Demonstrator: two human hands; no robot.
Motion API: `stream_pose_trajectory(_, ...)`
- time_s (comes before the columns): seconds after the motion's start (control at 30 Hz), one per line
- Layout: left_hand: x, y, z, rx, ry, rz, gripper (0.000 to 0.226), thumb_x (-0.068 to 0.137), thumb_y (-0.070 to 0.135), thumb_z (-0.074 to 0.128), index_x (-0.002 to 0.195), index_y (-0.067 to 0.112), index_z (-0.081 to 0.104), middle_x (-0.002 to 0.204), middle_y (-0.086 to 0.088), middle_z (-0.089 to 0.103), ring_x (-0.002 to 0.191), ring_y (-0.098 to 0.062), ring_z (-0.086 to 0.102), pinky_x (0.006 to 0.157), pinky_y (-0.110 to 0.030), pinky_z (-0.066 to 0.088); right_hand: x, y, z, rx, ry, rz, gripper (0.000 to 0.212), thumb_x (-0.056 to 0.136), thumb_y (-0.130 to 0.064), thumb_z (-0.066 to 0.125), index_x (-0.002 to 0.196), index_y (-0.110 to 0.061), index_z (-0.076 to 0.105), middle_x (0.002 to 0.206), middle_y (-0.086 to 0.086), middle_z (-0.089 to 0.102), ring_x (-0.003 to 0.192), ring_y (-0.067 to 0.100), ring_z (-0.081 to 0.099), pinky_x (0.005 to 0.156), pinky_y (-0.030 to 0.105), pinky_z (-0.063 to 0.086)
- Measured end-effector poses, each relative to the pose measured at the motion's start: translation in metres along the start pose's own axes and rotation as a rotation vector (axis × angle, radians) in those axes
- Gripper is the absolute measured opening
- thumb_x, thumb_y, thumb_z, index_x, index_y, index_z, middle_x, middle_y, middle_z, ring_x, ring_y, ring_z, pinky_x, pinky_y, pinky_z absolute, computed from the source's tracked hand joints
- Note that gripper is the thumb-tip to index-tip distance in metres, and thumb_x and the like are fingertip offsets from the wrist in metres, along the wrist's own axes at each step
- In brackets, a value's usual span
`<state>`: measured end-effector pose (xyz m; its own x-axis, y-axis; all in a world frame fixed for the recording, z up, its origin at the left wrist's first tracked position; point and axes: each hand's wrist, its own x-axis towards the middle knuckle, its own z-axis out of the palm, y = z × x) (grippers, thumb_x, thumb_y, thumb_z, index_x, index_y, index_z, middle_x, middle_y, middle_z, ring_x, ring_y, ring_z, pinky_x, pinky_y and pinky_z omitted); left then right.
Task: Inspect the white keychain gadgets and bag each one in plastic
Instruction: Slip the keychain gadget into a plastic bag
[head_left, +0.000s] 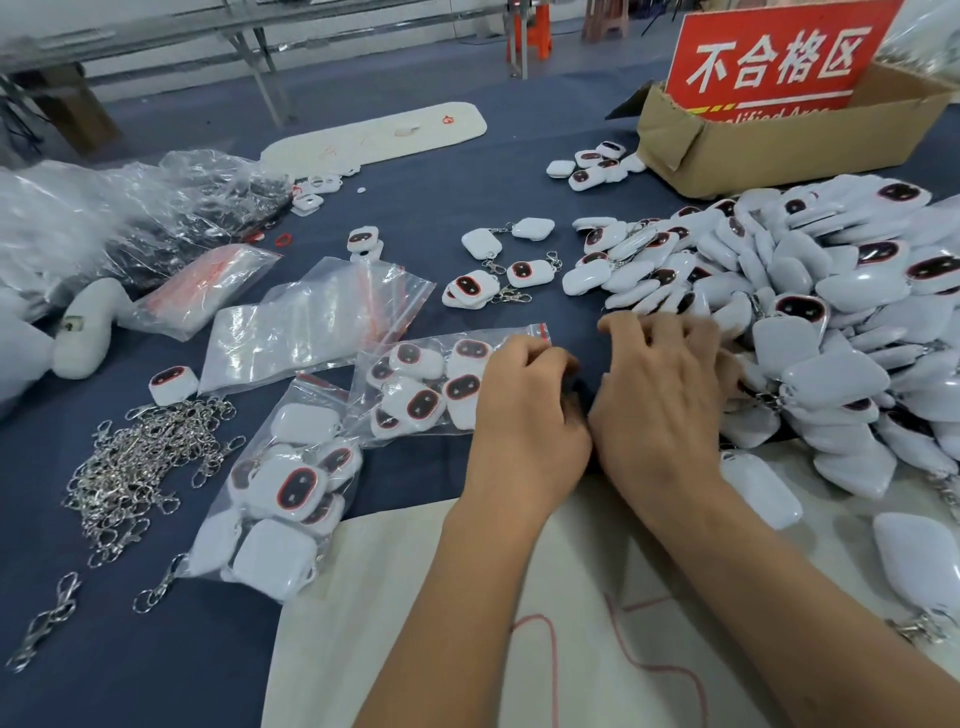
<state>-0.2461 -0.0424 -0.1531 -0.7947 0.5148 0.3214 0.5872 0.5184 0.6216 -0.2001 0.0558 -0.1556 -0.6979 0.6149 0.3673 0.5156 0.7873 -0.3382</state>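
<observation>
A big heap of white keychain gadgets (810, 322) with dark red-rimmed faces fills the right side of the blue table. A clear zip bag (415, 384) holding several gadgets lies in the middle. My left hand (524, 410) has its fingers curled over that bag's right end, by the red zip strip. My right hand (660, 395) sits just beside it, fingers spread and touching the near edge of the heap; nothing shows in its grasp. A second filled bag (280, 499) lies nearer on the left. Empty zip bags (311, 317) lie behind.
A tangle of metal clasps (140, 467) lies at the left, one loose gadget (173, 384) above it. Loose gadgets (519, 273) sit mid-table. A cardboard box (779, 145) with a red sign (774, 57) stands back right. White cloth (415, 597) lies under my forearms.
</observation>
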Motion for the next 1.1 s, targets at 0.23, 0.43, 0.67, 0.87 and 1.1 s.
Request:
stream_pose_trajectory(0.23,0.001,-0.01,-0.003,0.075,0.051,-0.113,0.018,0.087,0.004,0.062,0.101,0.01,0.071,0.117,-0.005,0.056,0.118,-0.024,0.049,0.095,-0.022,0.037,-0.001,-0.003,-0.002,0.198,-0.061,-0.166,0.044,0.081,0.005,0.064,0.122,-0.012,0.068,0.117,0.011,0.063,0.113,0.034,0.055,0.09,0.04,0.042)
stream_pose_trajectory(0.43,0.005,-0.019,-0.009,0.018,0.088,-0.192,0.023,0.088,0.001,0.061,0.106,0.012,0.071,0.117,-0.001,0.057,0.114,-0.02,0.056,0.093,-0.019,0.04,-0.004,-0.006,0.003,0.424,0.036,-0.289,0.034,0.08,0.004,0.071,0.113,-0.006,0.072,0.105,0.008,0.068,0.101,0.031,0.063,0.084,0.038,0.049)
stream_pose_trajectory(0.67,0.011,-0.008,-0.012,-0.684,0.1,-0.457,0.026,0.105,0.021,0.054,0.096,0.004,0.071,0.093,-0.011,0.076,0.082,-0.029,0.073,0.073,-0.044,0.063,-0.005,-0.009,0.0,0.822,0.227,-0.234,0.019,0.09,-0.003,0.075,0.108,-0.008,0.071,0.091,-0.003,0.071,0.085,0.011,0.066,0.081,0.022,0.051)
stream_pose_trajectory(0.87,0.007,0.006,-0.002,-0.936,0.09,-0.589,0.017,0.103,0.021,0.06,0.097,0.011,0.072,0.082,-0.009,0.07,0.07,-0.019,0.064,0.064,-0.033,0.054,-0.002,-0.007,0.001,0.894,0.178,-0.243,0.042,0.087,0.012,0.06,0.123,-0.009,0.065,0.115,0.003,0.062,0.109,0.013,0.061,0.087,0.028,0.053)
stream_pose_trajectory(1.1,0.006,0.005,-0.008,-0.963,0.222,-0.521,0.005,0.097,0.019,0.071,0.099,0.014,0.069,0.074,-0.01,0.069,0.074,-0.026,0.066,0.071,-0.047,0.06,0.0,-0.006,0.008,0.987,0.083,-0.146,0.034,0.095,-0.001,0.069,0.127,-0.01,0.062,0.111,0.002,0.068,0.104,0.016,0.068,0.085,0.019,0.05)
